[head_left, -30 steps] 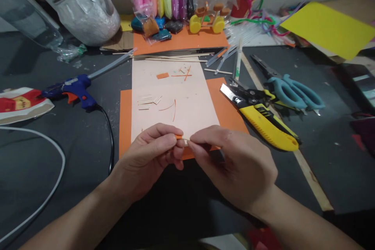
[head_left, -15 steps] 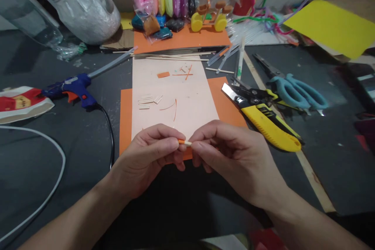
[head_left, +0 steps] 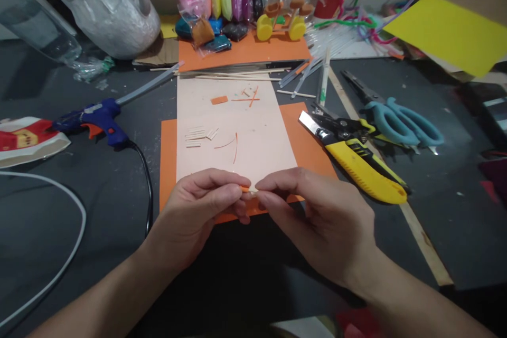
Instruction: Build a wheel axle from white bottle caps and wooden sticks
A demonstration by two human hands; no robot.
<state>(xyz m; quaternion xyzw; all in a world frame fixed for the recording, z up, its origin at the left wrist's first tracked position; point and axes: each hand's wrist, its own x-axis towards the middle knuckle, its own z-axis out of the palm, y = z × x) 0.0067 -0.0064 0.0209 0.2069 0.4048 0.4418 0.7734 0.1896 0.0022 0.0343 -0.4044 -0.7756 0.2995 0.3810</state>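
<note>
Left hand [head_left: 204, 203] pinches small stick [head_left: 246, 189], orange part | right hand [head_left: 322, 219] pinches pale end | over orange sheet [head_left: 168, 156], near edge | uneven pull could slip grip

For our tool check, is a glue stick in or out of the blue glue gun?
Partly in: the translucent glue stick enters the back of the blue glue gun, its other end sticking out behind.

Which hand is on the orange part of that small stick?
The left hand: it pinches the small stick at its orange part, whereas the right hand is at the pale end.
</note>
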